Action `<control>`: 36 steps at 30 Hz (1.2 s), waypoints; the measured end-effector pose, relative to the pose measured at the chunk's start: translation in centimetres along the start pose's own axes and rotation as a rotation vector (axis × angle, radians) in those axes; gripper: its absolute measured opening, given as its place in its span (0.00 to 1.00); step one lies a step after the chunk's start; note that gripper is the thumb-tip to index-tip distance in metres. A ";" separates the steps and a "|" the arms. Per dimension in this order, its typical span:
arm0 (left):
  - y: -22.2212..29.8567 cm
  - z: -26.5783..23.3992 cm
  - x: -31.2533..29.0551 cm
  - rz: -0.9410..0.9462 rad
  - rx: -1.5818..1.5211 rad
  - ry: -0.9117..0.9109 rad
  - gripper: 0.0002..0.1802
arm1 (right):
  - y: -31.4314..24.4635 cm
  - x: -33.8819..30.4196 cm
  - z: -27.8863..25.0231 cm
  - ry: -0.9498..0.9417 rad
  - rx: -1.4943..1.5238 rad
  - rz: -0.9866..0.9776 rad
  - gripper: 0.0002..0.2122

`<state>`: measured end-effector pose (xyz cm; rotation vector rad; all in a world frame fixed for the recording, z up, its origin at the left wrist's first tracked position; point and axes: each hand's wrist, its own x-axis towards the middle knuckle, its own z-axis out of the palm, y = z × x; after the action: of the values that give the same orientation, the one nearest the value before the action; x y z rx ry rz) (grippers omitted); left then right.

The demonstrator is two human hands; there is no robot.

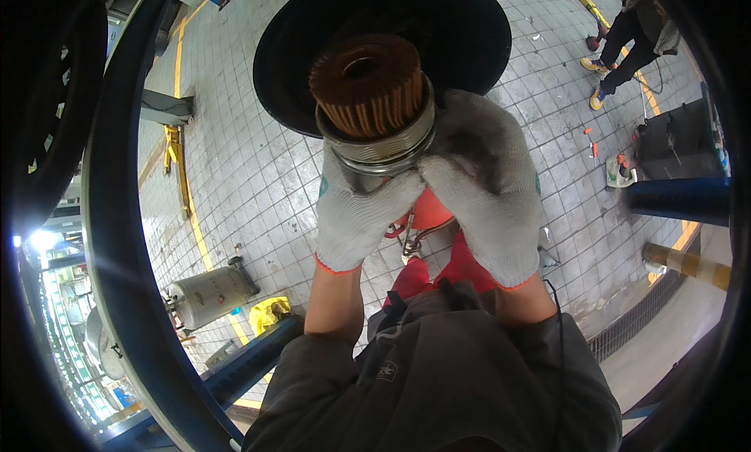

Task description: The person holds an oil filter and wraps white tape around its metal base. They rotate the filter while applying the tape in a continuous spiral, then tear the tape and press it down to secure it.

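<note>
Filter (368, 88) in metal cup (385, 151) | grip: left hand (349, 217), right hand (489, 190) curled around cup | chest emblem (387, 370) illegible

Floor (270, 190) beneath you: grey square tiles (559, 166), painted yellow lines (201, 247). On it, to your left: one grey tank (210, 295). To your right: small orange pieces (594, 150); farther out, one co-worker (630, 49) standing; one dark grate (637, 320), set in.
</note>
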<state>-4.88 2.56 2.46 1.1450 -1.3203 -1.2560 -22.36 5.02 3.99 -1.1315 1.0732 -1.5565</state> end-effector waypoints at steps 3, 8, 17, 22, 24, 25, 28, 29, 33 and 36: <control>-0.3 -0.2 -0.2 0.018 0.013 -0.017 0.49 | -0.2 -0.2 0.3 0.022 0.057 0.045 0.30; -1.4 -1.5 0.2 0.042 -0.151 -0.120 0.47 | -0.3 -0.4 0.6 0.051 0.084 0.059 0.27; -0.5 -0.4 0.2 0.042 -0.559 -0.115 0.41 | -0.1 0.1 0.8 -0.018 -0.043 -0.041 0.26; -0.6 -0.9 0.4 0.106 -0.490 -0.146 0.43 | -0.4 0.1 1.4 -0.005 0.033 -0.025 0.26; -0.8 -1.7 0.5 0.092 -0.434 -0.181 0.43 | -0.5 0.1 1.5 0.002 0.058 0.003 0.27; -0.9 -1.9 0.5 0.087 -0.407 -0.203 0.43 | -0.5 0.1 1.5 -0.002 0.025 -0.018 0.27; -1.3 -2.1 0.3 0.142 -0.473 -0.229 0.43 | -0.4 0.2 1.5 -0.012 -0.060 -0.061 0.27; -1.3 -2.1 0.3 0.111 -0.545 -0.200 0.43 | -0.4 0.2 1.5 -0.011 -0.078 -0.062 0.27; -1.2 -1.9 0.2 0.059 -0.649 -0.148 0.44 | -0.2 0.3 1.3 -0.044 -0.099 -0.084 0.26; -0.8 -1.8 0.4 0.066 -0.611 -0.140 0.46 | -0.1 0.4 1.1 -0.066 -0.107 -0.081 0.26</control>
<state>-3.07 1.96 1.72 0.5855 -0.9541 -1.5655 -21.38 4.47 4.41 -1.3038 1.0890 -1.5284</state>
